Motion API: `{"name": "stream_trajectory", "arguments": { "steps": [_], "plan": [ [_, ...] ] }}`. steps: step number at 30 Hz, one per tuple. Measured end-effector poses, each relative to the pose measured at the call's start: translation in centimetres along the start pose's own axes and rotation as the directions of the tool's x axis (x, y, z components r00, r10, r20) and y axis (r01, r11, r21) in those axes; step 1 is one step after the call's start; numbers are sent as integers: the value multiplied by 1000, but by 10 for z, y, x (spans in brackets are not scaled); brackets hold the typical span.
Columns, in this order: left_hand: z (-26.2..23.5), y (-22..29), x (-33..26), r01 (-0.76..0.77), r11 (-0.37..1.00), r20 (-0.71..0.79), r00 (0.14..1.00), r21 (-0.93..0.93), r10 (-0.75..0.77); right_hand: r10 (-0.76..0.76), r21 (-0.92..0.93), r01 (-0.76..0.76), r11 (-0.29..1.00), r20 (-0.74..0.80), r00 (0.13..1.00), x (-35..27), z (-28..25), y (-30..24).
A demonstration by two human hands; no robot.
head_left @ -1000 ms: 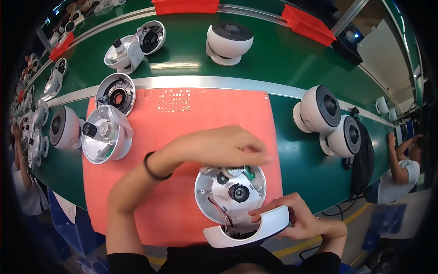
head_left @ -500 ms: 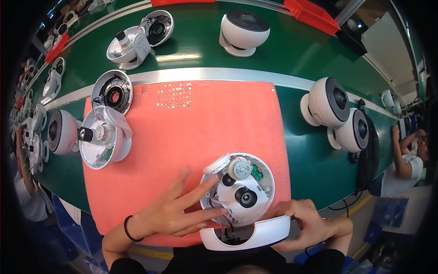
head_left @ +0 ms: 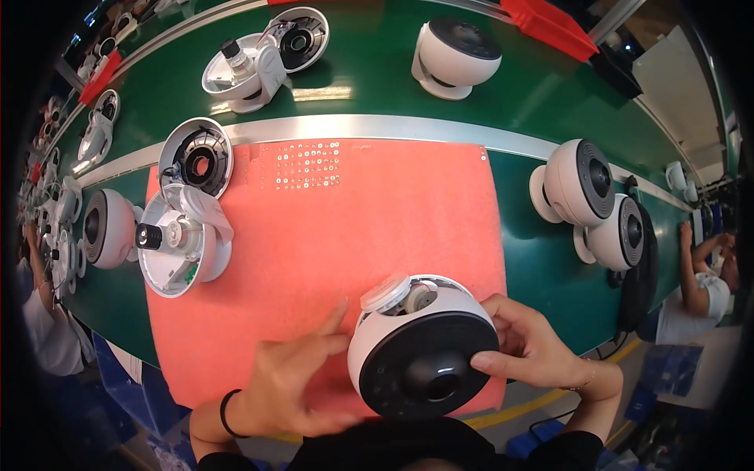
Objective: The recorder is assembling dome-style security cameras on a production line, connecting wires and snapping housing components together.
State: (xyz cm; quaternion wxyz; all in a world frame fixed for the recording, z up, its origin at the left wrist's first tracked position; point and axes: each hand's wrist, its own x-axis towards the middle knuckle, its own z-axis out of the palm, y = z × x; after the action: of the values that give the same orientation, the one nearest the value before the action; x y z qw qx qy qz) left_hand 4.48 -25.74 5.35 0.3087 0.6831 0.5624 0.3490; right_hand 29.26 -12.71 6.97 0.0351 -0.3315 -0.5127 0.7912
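Observation:
At the front of the salmon-coloured mat (head_left: 314, 243) sits a white ball-shaped camera housing (head_left: 430, 281), its grey motor showing through a gap at the top. The front cover (head_left: 428, 365), white-rimmed with a black face and a lens dome, lies over its opening. My right hand (head_left: 534, 345) grips this cover from the right, thumb on the black face and fingers behind the rim. Close by on the left, my left hand (head_left: 294, 377) is open, fingers apart and slightly blurred, nearly touching the housing's side. A round white part (head_left: 385, 293) rests at the housing's upper left.
An opened camera (head_left: 184, 239) stands on the mat's left, beside a closed camera (head_left: 108, 228). Small screws (head_left: 309, 165) sit in rows at the mat's far edge. Two closed cameras (head_left: 580, 182) stand right of it. Beyond the metal rail (head_left: 353, 125) are more cameras and red trays (head_left: 550, 27).
My right hand has swung the front cover up from the near edge and over the housing's opening. My left hand has drawn back leftward out of the inside. The view has shifted slightly.

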Motion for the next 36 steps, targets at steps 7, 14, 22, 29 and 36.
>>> {"name": "stream_trajectory", "arguments": {
  "steps": [7,14,22,29,36],
  "plan": [
    [16,19,12,22,909,-43,999,416,-5,-17,-198,16,980,-4,1000,0,-12,-4],
    [17,24,10,47,882,-31,999,468,-36,-285,-709,222,669,31,958,14,-16,-20],
    [19,42,15,231,828,-36,968,511,-248,-515,-879,443,177,301,803,48,-30,-17],
    [22,46,21,189,806,-72,981,562,-180,-513,-907,420,12,355,781,46,-35,-12],
    [24,37,14,165,786,-68,986,595,-155,-698,-771,624,-129,517,495,24,-1,-22]
  ]
}}
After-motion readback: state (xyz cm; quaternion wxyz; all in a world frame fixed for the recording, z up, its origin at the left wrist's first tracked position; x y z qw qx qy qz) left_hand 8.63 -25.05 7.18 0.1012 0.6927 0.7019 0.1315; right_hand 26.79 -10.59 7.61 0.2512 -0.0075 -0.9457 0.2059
